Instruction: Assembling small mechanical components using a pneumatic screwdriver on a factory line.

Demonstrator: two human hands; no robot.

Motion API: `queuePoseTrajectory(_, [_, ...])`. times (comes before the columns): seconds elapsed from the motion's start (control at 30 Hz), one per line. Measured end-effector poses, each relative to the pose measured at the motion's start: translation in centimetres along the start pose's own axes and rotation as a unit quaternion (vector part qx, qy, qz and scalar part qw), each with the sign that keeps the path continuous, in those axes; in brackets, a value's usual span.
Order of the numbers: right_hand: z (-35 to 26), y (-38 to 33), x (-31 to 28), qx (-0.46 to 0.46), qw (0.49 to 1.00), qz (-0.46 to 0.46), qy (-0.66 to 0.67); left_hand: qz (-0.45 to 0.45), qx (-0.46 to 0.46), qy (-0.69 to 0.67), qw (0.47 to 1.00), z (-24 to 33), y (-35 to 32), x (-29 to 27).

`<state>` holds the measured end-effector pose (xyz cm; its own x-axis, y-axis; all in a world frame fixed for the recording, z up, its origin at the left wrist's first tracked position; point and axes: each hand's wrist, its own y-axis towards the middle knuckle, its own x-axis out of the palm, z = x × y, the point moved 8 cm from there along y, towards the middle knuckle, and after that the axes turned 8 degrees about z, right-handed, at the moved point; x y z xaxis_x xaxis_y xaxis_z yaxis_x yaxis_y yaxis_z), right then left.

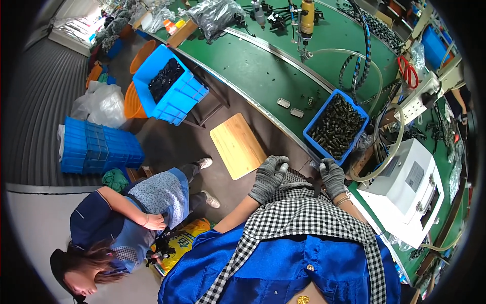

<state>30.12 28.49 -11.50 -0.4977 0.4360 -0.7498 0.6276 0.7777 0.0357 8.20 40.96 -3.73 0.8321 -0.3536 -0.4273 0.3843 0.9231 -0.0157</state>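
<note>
My left hand [272,179], in a grey knit glove, is closed with its fingers curled in and the thumb lying along them. It rests against the black-and-white checked apron [304,210] I wear. On the apron's other side my right hand [332,179], gloved the same way, is also curled closed, close to the blue bin's near corner. Whatever either hand may hold is hidden by the fingers. Just beyond the right hand, the blue bin [310,133] full of small dark metal parts stands at the bench edge. Two small metal plates [290,107] lie left of it.
The green bench [238,66] carries a gold-coloured tool [307,20] with hoses, a white machine box [405,187] and red scissors [407,72]. A wooden stool [238,146] stands on the floor by a blue crate [172,104] of black parts. A co-worker [136,207] is at left.
</note>
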Motion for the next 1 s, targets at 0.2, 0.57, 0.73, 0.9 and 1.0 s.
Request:
queuePoseTrajectory(0.2, [0.0, -0.3, -0.3, 0.006, 1.000, 0.003, 0.010, 0.001, 0.037, 0.010, 0.999, 0.2, 0.0, 0.3])
queuePoseTrajectory(0.57, [0.3, 0.0, -0.2, 0.024, 1.000, -0.012, 0.015, -0.001, 0.061, 0.031, 0.998, 0.7, 0.7, 0.7])
queuePoseTrajectory(0.73, [0.5, 0.0, -0.2, 0.022, 1.000, -0.005, 0.017, -0.001, 0.065, 0.036, 0.997, 0.7, 0.8, 0.8])
queuePoseTrajectory(0.9, [0.1, -0.3, -0.7, 0.036, 0.999, -0.015, 0.022, -0.015, 0.075, 0.044, 0.996, 1.1, 0.7, 1.2])
queuePoseTrajectory(1.0, [0.2, -0.4, -0.5, 0.043, 0.999, -0.021, 0.008, -0.027, 0.058, 0.017, 0.998, 1.8, 1.1, 1.2])
